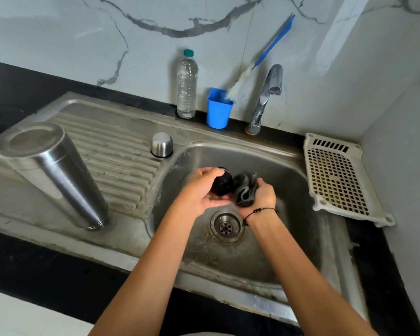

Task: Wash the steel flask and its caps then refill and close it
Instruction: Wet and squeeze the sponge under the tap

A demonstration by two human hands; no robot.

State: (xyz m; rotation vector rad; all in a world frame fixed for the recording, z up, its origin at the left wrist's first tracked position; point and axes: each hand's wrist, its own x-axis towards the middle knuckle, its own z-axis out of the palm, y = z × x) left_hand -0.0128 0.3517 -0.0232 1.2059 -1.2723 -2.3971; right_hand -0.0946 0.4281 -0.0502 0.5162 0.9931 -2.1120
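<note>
Between both hands (230,192), black cap (222,184) touches grey scrubber (244,189).

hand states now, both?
Left hand: holding the black cap.
Right hand: gripping the grey scrubber.

A brushed steel flask (51,175) with a soft sheen, beside a small steel cap (162,144), satin and smooth; the steel sink (264,161) looks dull, scratched and water-stained, its draining board ridged; a glossy black plastic cap (222,184) meets a grey scrubbing cloth (244,189), coarse and wet; clear ribbed plastic bottle (186,86); matt blue plastic cup (218,109); shiny chrome tap (267,95); perforated off-white plastic tray (337,178); polished veined marble wall (155,25).
</note>
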